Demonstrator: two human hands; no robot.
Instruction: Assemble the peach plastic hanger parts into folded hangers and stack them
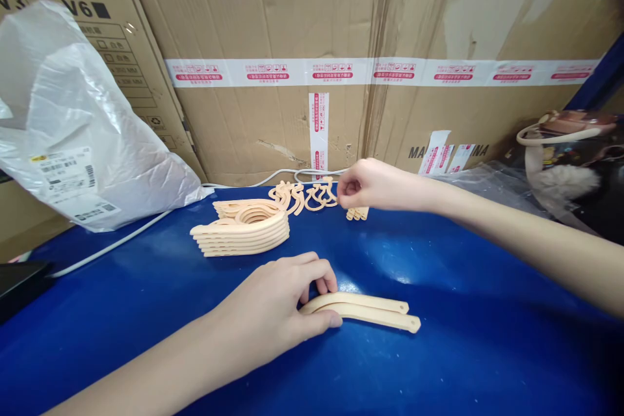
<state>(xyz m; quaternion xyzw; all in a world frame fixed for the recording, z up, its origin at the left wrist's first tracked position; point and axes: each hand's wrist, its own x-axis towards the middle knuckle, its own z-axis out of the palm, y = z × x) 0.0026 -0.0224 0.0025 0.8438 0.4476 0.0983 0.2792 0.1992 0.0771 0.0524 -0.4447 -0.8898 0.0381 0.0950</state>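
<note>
My left hand (292,299) is closed around the bent ends of two curved cream plastic bars (375,312), which lie side by side on the blue table; each has a small hole at its free right end. Farther back, my right hand (368,185) has its fingers curled together above the table. Whatever is between those fingertips is hidden. Just below it sit several small cream tube-like pieces (357,213). To its left lie several cream hook-shaped pieces (319,195). A stack of curved cream plastic parts (241,234) stands left of centre, beyond my left hand.
A blue table (468,357) spans the view. Large cardboard boxes (273,19) form a wall behind it. At left stand a white plastic mailing bag (92,130) and a dark flat object (22,289). A white cable (112,245) runs along the back; a dark bag (604,175) sits far right.
</note>
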